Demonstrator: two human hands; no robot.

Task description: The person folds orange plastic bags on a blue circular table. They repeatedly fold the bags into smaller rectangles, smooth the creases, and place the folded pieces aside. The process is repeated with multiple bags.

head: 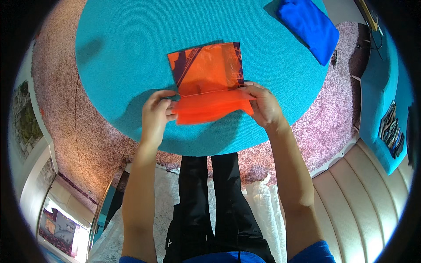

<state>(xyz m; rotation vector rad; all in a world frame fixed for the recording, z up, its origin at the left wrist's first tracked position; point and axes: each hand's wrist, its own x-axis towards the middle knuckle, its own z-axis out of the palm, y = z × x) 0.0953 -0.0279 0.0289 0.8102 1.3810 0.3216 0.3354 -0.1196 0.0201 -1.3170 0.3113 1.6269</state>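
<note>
A thin orange fabric piece with dark purple bands and a key pattern [207, 67] lies partly on the round turquoise tabletop [164, 23]. Its near part, a plain bright orange flap [210, 107], is lifted and blurred by motion. My left hand [159, 110] has its fingers at the flap's left edge, the thumb on the near side. On the other side my right hand [261, 103] pinches the right corner, where the material bunches and hangs down a little. Both forearms reach in from below, and their shadows fall on the tabletop.
A folded blue cloth [309, 29] lies at the table's far right edge. Pinkish carpet [312, 134] surrounds the table. To the right are a padded beige panel [355, 194] and a turquoise piece of furniture [378, 85] holding a row of dark items [391, 131]. White sheeting [263, 200] lies around my legs.
</note>
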